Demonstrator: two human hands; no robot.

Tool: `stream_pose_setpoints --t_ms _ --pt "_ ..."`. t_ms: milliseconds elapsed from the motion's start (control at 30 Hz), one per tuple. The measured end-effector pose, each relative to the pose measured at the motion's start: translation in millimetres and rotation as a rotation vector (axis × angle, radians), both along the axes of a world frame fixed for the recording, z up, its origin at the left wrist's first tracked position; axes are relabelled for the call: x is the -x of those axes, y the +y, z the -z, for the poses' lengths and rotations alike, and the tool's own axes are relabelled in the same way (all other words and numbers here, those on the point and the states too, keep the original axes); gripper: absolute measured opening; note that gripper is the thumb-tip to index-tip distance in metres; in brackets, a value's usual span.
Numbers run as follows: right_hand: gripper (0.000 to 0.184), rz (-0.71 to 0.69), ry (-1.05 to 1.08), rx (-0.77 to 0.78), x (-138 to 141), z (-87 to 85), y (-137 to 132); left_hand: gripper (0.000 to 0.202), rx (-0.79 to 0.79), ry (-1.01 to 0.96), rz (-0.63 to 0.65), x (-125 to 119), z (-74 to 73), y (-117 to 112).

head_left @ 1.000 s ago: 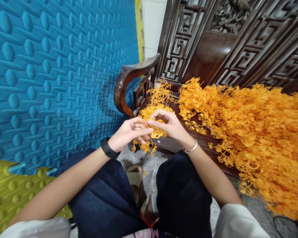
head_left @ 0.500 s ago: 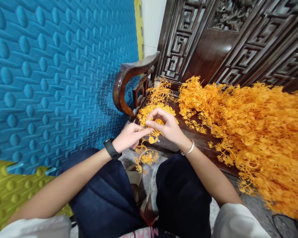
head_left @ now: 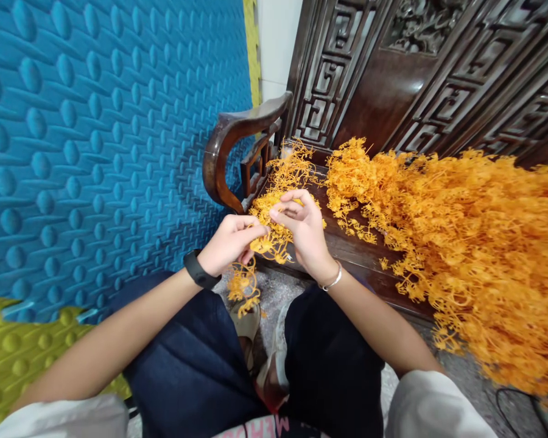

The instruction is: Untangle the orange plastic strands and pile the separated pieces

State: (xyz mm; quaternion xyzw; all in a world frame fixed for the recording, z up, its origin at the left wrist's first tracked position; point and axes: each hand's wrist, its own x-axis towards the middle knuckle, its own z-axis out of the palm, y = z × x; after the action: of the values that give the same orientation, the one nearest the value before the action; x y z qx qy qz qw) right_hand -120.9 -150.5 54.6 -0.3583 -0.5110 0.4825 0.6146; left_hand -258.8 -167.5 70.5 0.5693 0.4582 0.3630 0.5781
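Note:
My left hand, with a black band at the wrist, is closed on an orange plastic sprig. The sprig's curled, branching end hangs below my fingers over the floor. Just to the right, my right hand has its thumb and fingertips drawn together in a pinch; anything between them is too small to make out. Both hands are above the near edge of a dark wooden bench seat. Behind and beneath my fingers lies a small heap of similar orange sprigs, partly hidden by my hands.
A large pile of orange plastic pieces covers the seat's right side. The curved wooden armrest stands at left, and a carved backrest rises behind. Blue foam matting fills the left. A black cable lies at lower right.
My hands have drawn apart slightly, the left one moving left and up with the sprig. My right fingers have lifted off the left hand. The hanging sprig has swung left.

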Motion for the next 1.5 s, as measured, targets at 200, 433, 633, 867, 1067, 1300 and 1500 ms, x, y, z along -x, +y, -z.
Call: stream_pose_setpoints --t_ms 200,433,633,867,1067,1300,1500 --pt "0.027 0.099 0.053 0.056 8.0 2.8 8.6 0.027 0.007 -0.069 -0.042 -2.5 1.5 9.7" --pt "0.029 0.126 0.143 0.226 9.2 7.3 28.9 0.022 0.117 -0.155 -0.07 -8.6 6.1 20.6" --pt "0.031 0.161 0.179 0.329 11.3 12.5 40.5 0.027 0.303 -0.298 -0.071 -16.7 6.3 30.5" --pt "0.024 0.396 0.237 0.25 -20.8 6.2 72.3 0.019 0.237 -0.243 -0.081 -24.2 5.5 24.9" --pt "0.023 0.703 0.2 0.213 -115.7 4.2 86.8 0.025 0.122 0.038 0.346 -10.9 9.6 -7.4" --pt "0.01 0.34 -0.434 0.301 -99.5 27.2 83.9 0.021 0.198 0.158 0.45 3.3 19.0 -2.8" --pt "0.007 0.403 -0.946 0.37 -105.4 37.2 93.6 0.022 0.189 0.109 0.385 7.9 16.6 -7.3"
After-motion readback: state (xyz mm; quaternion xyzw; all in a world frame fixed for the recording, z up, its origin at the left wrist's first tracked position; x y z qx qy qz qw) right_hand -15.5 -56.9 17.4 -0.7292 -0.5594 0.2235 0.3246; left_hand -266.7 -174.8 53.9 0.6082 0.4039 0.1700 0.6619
